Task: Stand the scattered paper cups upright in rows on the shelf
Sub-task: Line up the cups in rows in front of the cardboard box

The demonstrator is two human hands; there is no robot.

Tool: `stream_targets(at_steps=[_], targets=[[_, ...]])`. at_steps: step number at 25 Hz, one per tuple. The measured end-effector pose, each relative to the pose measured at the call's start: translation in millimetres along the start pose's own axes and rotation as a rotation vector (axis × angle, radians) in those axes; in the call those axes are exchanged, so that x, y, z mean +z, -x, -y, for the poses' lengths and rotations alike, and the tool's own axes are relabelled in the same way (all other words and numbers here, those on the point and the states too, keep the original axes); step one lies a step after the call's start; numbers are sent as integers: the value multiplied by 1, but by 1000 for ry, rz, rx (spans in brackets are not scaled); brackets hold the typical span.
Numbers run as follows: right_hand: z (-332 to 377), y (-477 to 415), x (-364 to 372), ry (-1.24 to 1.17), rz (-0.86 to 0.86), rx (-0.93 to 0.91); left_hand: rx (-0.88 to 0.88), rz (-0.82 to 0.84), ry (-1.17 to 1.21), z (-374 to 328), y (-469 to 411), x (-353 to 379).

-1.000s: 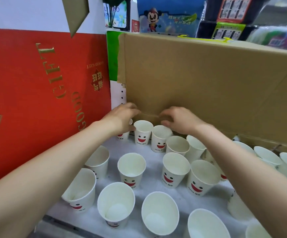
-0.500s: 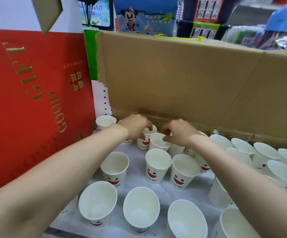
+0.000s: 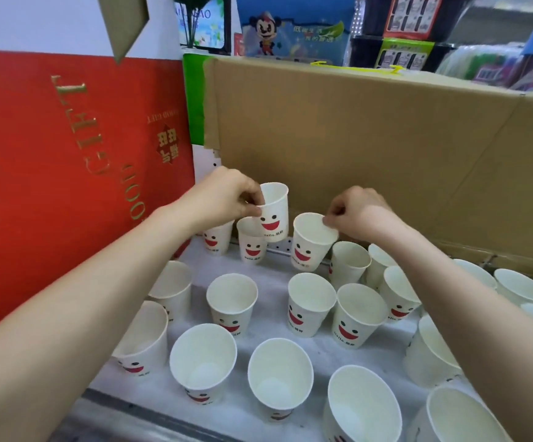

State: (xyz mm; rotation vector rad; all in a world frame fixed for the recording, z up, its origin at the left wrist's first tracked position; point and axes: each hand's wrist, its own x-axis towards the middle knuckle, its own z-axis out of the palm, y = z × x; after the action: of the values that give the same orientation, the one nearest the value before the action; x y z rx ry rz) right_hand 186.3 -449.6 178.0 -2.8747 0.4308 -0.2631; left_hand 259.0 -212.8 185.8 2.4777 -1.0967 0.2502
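- Left hand (image 3: 223, 199), frame centre: fingers pinching a raised cup (image 3: 273, 215) by its rim.
- Right hand (image 3: 359, 213): fingers pinching a tilted cup (image 3: 309, 247) by its rim.
- Other cups (image 3: 231, 303) upright on the shelf (image 3: 268, 320), lower frame.

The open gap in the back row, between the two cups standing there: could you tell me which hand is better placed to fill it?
Probably the left hand: it already holds a lifted cup upright, just above that gap. The right hand only pinches the rim of a tilted cup beside it.
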Motion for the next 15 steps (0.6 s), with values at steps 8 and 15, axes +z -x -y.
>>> stream_targets(at_steps=[8,15], targets=[[67,-2,38,-98,57,-60,-154,170,-309,58,50,0],[85,1,67,-9,118,-127,-192,254,-260,73,61,16]])
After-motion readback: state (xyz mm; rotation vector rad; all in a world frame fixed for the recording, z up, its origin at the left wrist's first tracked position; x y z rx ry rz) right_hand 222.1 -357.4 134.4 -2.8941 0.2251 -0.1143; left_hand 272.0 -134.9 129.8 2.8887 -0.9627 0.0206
